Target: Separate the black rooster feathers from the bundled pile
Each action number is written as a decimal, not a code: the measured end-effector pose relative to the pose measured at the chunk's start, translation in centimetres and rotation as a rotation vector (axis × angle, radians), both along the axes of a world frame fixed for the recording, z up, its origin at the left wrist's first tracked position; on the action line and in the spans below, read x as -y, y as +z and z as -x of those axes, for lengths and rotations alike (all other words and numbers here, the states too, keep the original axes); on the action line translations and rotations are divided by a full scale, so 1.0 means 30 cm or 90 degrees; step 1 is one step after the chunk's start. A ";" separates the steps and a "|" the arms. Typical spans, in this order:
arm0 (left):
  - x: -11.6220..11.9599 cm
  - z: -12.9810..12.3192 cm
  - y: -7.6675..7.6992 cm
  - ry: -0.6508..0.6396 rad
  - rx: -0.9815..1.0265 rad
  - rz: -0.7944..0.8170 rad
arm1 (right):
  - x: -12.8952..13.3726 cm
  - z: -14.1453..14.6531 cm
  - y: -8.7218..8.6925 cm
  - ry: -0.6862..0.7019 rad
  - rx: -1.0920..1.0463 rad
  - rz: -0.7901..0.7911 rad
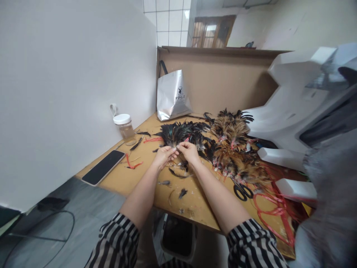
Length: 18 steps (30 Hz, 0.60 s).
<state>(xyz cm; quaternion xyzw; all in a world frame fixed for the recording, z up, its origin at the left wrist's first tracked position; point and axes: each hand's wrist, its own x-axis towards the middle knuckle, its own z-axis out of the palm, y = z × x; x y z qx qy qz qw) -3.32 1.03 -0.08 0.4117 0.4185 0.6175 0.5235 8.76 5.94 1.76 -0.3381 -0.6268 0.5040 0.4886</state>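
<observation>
My left hand [165, 156] and my right hand [189, 152] meet at the middle of the wooden table, fingertips pinched together at the base of some dark feathers [174, 134]. The feathers fan out away from me, black with a green sheen. Which hand grips the quills, and what else is between the fingertips, is too small to make out. Brown feather bunches [237, 162] with pink ties lie right of my right hand, and black-handled scissors [243, 191] are in front of them. Loose feathers [182, 193] are scattered nearer to me.
A phone [103, 167] and a lidded jar [125, 130] are at the left. A silver bag [173, 95] stands at the back. Red ribbon [275, 212], white foam [281, 158] and plastic wrapping [329, 208] crowd the right side. Below the table's front edge is a bin [178, 236].
</observation>
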 end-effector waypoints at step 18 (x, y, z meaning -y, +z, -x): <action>-0.019 0.152 0.037 0.471 0.055 -0.144 | -0.019 0.083 0.043 -0.010 0.562 -0.421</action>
